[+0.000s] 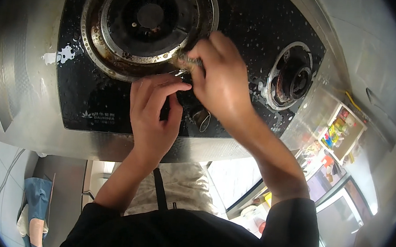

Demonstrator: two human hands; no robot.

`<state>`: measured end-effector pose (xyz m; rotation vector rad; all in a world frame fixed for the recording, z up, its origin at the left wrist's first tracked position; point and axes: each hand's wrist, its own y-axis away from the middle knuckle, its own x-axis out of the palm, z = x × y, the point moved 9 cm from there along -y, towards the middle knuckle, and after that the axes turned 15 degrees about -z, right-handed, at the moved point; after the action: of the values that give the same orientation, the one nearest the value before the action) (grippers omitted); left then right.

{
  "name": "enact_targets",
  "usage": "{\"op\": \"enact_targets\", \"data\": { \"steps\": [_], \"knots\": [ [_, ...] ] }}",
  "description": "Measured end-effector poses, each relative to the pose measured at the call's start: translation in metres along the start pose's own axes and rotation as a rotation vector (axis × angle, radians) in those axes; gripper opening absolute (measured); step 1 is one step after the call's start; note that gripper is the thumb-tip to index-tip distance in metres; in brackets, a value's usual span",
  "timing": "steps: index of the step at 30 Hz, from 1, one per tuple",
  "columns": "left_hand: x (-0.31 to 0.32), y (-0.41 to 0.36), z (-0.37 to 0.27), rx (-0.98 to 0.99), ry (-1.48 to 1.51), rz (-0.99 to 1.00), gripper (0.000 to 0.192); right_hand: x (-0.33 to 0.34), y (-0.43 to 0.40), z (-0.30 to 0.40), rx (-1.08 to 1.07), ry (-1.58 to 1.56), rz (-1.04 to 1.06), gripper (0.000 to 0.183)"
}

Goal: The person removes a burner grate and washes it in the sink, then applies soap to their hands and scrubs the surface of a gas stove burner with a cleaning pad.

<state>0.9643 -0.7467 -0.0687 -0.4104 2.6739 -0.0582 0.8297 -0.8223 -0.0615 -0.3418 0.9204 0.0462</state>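
A large round gas burner sits in a black glass cooktop, ringed by a stained, wet metal drip pan. My right hand pinches a grey metal scouring pad against the pan's front right edge. Brownish suds or grime show around the pad. Close by, my left hand leans on the pan's front rim with bent fingers, its thumb apart and nothing visible between them. Just right of it, a metal control knob stands on the glass.
A smaller burner lies to the right, with suds around its ring. Water has pooled on the cooktop's left edge. A steel counter surrounds the glass. Farther right are a white basket of packets and a glazed door.
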Motion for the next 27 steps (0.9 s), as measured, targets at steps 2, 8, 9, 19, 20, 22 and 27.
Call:
{"op": "enact_targets", "data": {
  "steps": [2,8,9,19,20,22,27],
  "knots": [
    [0.001,-0.002,-0.002,0.016,0.005,-0.002,0.034,-0.001,-0.012,-0.006,-0.009,0.008,0.012,0.017],
    [0.002,0.000,-0.005,0.019,0.015,0.007,0.033,-0.009,-0.055,-0.034,-0.075,0.120,-0.054,0.019],
    [0.000,0.002,-0.004,0.013,0.011,0.003,0.033,-0.007,-0.047,-0.029,-0.060,0.125,-0.036,0.019],
    [-0.002,-0.002,0.000,0.015,0.018,-0.016,0.035,-0.006,-0.032,-0.019,-0.090,0.107,0.044,0.019],
    [-0.003,-0.002,0.001,0.012,0.020,-0.016,0.036,-0.006,-0.047,-0.037,0.053,0.094,0.067,0.020],
    [-0.001,-0.001,0.001,0.014,0.044,-0.021,0.038,-0.003,-0.078,-0.044,-0.135,0.126,0.019,0.020],
    [0.002,0.002,0.000,-0.004,0.070,-0.002,0.042,0.015,-0.126,-0.039,-0.059,0.136,0.164,0.012]
  ]
}}
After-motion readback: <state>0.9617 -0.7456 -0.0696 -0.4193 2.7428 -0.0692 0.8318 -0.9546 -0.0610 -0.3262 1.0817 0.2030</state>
